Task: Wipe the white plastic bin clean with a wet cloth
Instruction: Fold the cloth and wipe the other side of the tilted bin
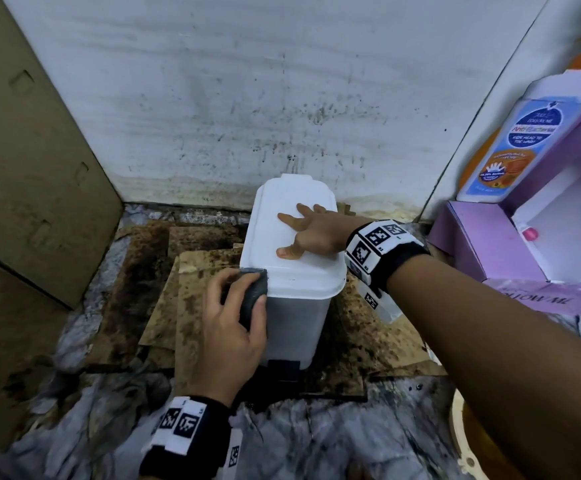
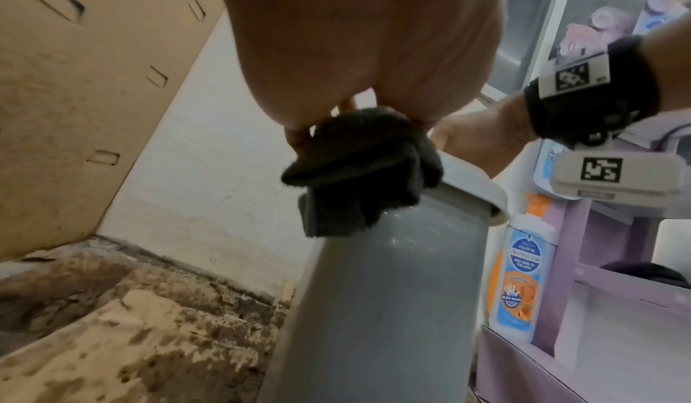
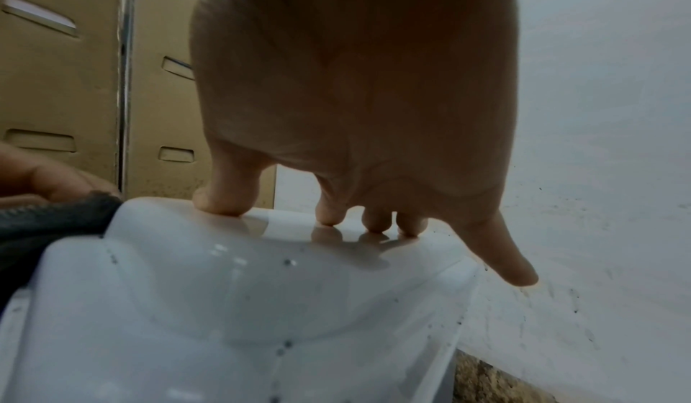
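White plastic bin upright on stained cardboard, against the wall at 12 o'clock.
Left hand grips a dark grey cloth against its 9 o'clock side; right hand rests spread fingertips on the lid.

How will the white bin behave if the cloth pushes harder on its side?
The white bin is tall, narrow and thin-walled, so probably light and tippy. The right hand pressing its lid likely steadies it. Its glossy surface looks slippery under the cloth.
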